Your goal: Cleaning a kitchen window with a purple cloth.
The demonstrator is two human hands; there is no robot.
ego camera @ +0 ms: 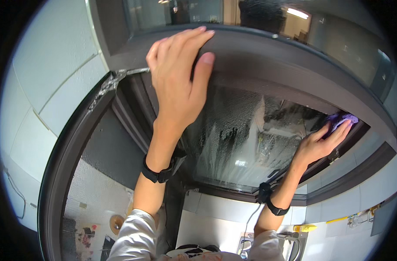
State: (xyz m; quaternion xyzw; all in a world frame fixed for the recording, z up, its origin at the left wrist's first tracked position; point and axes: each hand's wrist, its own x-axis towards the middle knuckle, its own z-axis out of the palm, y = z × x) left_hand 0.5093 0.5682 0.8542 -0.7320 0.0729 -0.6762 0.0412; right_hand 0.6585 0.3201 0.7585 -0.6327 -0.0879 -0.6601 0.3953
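My left hand (178, 71) rests on the dark window frame (250, 55), its fingertips by the upper pane and the thumb apart from the fingers. It holds nothing that I can see. In my right hand (322, 143) is a purple cloth (343, 120), pressed at the right upper corner of the lower window pane (231, 146). That glass is wet, with droplets and whitish streaks running down it. Each forearm wears a black wrist strap; a black device (264, 192) with a cable sits at the right one.
An opened dark-framed window sash (51, 182) stands on the left. White wall tiles (67, 94) surround the opening. Below are a pale countertop (201, 225), a metal faucet (296, 244) at a sink and a yellow bottle (304, 228). A cable hangs beside my right arm.
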